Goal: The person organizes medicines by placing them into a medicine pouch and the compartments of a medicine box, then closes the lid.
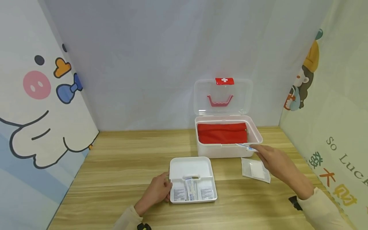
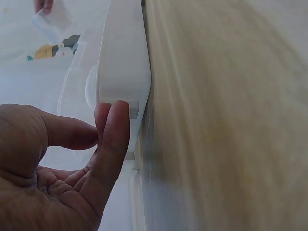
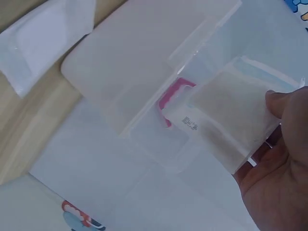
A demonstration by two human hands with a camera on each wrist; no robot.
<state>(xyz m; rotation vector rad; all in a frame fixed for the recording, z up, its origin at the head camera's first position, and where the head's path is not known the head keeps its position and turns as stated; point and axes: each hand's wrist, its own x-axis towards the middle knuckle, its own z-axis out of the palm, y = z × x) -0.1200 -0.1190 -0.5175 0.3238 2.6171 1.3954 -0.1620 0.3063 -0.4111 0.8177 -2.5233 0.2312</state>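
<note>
Smooth plastic tray (image 1: 189,167), red cloth pouch (image 1: 222,134), wood-grain table (image 1: 135,156).

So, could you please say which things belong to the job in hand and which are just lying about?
Likely in the job: held packet (right hand), open box, red pouch, tray (left hand), sachets, loose packet.

Probably just background: cartoon print, wall lettering.

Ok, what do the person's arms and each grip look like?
The left sleeve and right sleeve are long, plain and cream-coloured. A black wrist piece shows by the right one, another by the left, both partly seen. The left grip and right grip are bare: no gloves visible.
</note>
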